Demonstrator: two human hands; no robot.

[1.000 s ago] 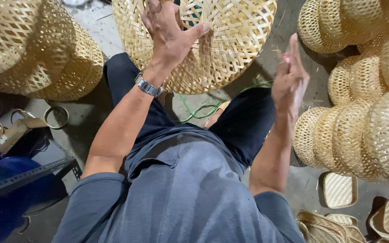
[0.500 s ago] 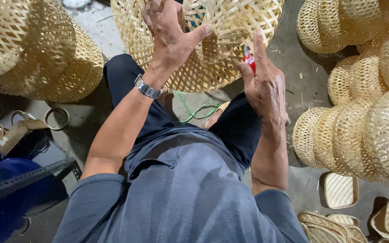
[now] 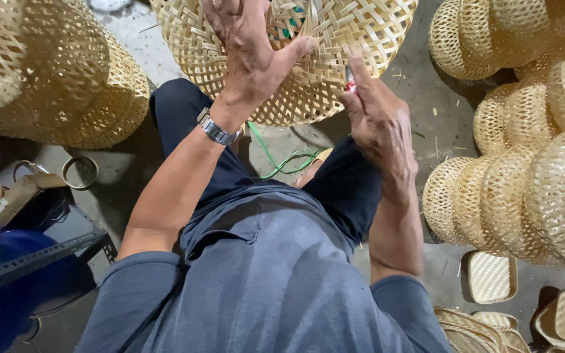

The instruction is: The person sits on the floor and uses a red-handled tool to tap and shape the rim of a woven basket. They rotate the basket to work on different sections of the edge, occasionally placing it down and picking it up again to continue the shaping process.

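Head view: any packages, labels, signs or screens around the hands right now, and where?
No signs or screens show.
Cardboard piece: far left on the floor, flat, tan, partly folded; whether it is packaging is unclear.
Small red-and-silver object: pinched in the right hand by the woven basket; any label too small to tell.

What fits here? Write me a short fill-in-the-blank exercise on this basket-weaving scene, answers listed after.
1. The left hand presses on a large woven ____ basket.
2. The wristwatch sits on the ____ wrist.
3. The right hand pinches a small tool with a ____ handle.
4. A ____ cord lies on the floor between the knees.

Answers: bamboo; left; red; green
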